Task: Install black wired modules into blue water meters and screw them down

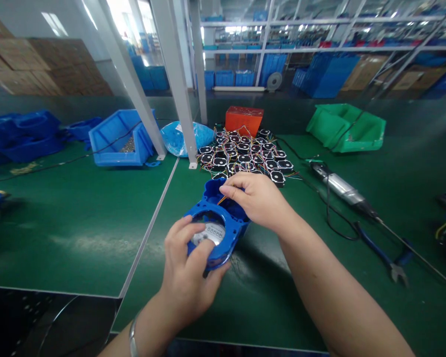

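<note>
In the head view a blue water meter housing (228,238) is held a little above the green table. Its round window shows a white dial (212,233) with a row of digits. My left hand (189,263) is closed around the round part, its fingertips over the window. Thumb and fingers of my right hand (254,196) pinch thin orange wires (222,199) that come out of the housing's open rear compartment (210,191). My right hand covers part of that compartment, so its inside is partly hidden.
Behind the housing lie several black modules with wires (243,158), before an orange-red box (244,120). Right are a green bin (345,128), an electric screwdriver (342,191) with cable and blue-handled pliers (382,255). A blue bin (121,141) and metal posts (178,84) stand left.
</note>
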Motion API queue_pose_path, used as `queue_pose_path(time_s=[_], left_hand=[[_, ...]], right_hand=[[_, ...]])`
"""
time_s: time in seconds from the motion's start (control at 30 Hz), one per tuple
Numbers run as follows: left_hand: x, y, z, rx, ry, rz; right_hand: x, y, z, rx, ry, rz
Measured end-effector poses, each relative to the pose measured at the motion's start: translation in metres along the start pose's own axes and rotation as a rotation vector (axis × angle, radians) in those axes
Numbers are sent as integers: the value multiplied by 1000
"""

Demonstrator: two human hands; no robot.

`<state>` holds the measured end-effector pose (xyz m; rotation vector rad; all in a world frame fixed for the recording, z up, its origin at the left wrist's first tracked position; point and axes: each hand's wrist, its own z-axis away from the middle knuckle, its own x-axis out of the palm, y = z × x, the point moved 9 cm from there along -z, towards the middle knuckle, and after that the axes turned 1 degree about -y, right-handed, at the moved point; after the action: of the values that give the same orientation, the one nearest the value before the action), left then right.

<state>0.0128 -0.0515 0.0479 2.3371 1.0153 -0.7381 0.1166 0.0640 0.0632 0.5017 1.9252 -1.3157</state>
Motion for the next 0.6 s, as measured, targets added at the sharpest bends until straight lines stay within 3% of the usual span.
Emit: queue_pose_path(time_s=[0.1, 0.23, 0.5, 0.6], left_hand=[[-2, 13, 3, 96, 20, -44], [3, 15, 10, 139, -23, -80], [14, 2, 28, 119, -150, -16], [2, -24, 14, -40, -83, 111]], right_hand=[[3, 1, 1, 29, -55, -35], [7, 7, -1, 76, -67, -26], [11, 19, -5, 117, -65, 19], [14, 25, -8, 141, -56, -4]])
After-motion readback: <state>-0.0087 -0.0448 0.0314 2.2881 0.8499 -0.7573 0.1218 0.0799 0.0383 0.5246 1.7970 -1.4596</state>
